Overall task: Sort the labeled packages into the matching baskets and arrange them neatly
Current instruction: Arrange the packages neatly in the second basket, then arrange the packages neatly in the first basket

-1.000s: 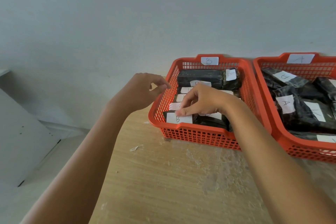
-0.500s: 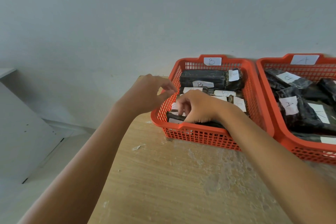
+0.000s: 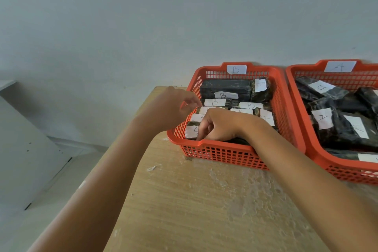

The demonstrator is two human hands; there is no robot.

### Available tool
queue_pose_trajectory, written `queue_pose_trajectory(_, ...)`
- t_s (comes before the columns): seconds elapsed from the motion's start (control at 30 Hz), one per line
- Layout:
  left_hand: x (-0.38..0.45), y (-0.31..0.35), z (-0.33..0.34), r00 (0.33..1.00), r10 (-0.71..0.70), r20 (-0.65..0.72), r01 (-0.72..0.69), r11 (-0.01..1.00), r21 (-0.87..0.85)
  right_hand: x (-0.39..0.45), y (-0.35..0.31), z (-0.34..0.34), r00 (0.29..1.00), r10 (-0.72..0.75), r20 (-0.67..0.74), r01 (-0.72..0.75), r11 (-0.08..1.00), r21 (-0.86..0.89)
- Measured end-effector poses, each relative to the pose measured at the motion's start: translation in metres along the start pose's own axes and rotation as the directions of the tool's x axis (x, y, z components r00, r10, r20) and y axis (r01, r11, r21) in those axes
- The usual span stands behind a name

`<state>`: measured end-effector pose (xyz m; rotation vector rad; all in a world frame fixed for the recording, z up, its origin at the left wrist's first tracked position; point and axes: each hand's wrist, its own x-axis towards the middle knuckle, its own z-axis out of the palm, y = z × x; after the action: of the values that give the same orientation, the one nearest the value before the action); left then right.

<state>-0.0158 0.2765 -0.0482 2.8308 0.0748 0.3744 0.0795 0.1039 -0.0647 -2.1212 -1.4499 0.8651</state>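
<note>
Two orange baskets stand at the table's far edge against the wall. Basket B point(image 3: 225, 155) holds several black wrapped packages with white B labels, standing in rows. Basket A point(image 3: 347, 172) on the right holds black packages lying flat, one labelled A point(image 3: 323, 117). My right hand point(image 3: 219, 127) reaches into basket B's front left corner, fingers curled down over the frontmost package point(image 3: 191, 131) just behind the front wall. My left hand point(image 3: 171, 106) hovers at basket B's left rim, fingers loosely curled, holding nothing.
The wooden table point(image 3: 204, 210) has a worn, scuffed top with a small white scrap point(image 3: 151, 168) near its left edge. A white cabinet point(image 3: 20, 159) stands lower on the left. The grey wall rises right behind the baskets.
My right hand went from touching the front package's label with straight fingers to curling over that package near the front wall. My left hand stayed by the left rim.
</note>
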Motion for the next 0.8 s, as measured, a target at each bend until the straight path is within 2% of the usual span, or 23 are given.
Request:
queue_pose_trajectory(0.07, -0.002, 0.002, 0.000, 0.999, 0.017, -0.033, -0.017, 1.000, -0.007, 0.000, -0.003, -0.002, 1.000, 0.012, -0.026, -0.011, 1.000, 0.020)
queue_pose_trajectory(0.17, -0.007, 0.003, -0.006, 0.998, 0.031, -0.063, -0.024, 0.993, 0.117, -0.006, 0.000, -0.015, 0.953, 0.032, -0.302, 0.008, 0.991, 0.130)
queue_pose_trajectory(0.2, -0.009, 0.004, -0.007, 1.000, 0.017, -0.026, -0.013, 0.988, 0.152, -0.011, 0.002, -0.021, 0.914, 0.035, -0.404, 0.018, 0.992, 0.125)
queue_pose_trajectory(0.27, -0.010, 0.010, -0.007, 0.995, -0.053, 0.082, 0.035, 0.976, 0.213, -0.023, 0.007, -0.032, 0.865, 0.034, -0.500, -0.011, 0.999, 0.050)
queue_pose_trajectory(0.33, -0.006, 0.020, -0.004, 0.981, -0.115, 0.155, 0.055, 0.935, 0.349, -0.033, 0.013, -0.037, 0.875, 0.057, -0.481, -0.097, 0.994, -0.058)
queue_pose_trajectory(0.43, 0.002, 0.040, 0.008, 0.930, -0.144, 0.338, -0.095, 0.795, 0.599, -0.048, 0.018, -0.033, 0.895, 0.110, -0.432, -0.204, 0.963, -0.178)
queue_pose_trajectory(0.53, 0.007, 0.048, 0.017, 0.853, -0.216, 0.475, -0.178, 0.736, 0.654, -0.062, 0.024, -0.025, 0.894, 0.171, -0.414, -0.266, 0.947, -0.183)
queue_pose_trajectory(0.6, 0.009, 0.050, 0.016, 0.833, -0.239, 0.499, -0.181, 0.735, 0.653, -0.071, 0.028, -0.020, 0.889, 0.196, -0.414, -0.295, 0.936, -0.191)
queue_pose_trajectory(0.73, 0.010, 0.058, 0.010, 0.846, -0.249, 0.472, -0.166, 0.717, 0.677, -0.090, 0.029, -0.017, 0.878, 0.163, -0.451, -0.272, 0.943, -0.189)
queue_pose_trajectory(0.8, 0.007, 0.068, 0.004, 0.883, -0.219, 0.415, -0.099, 0.777, 0.621, -0.105, 0.027, -0.022, 0.854, 0.129, -0.503, -0.244, 0.955, -0.169)
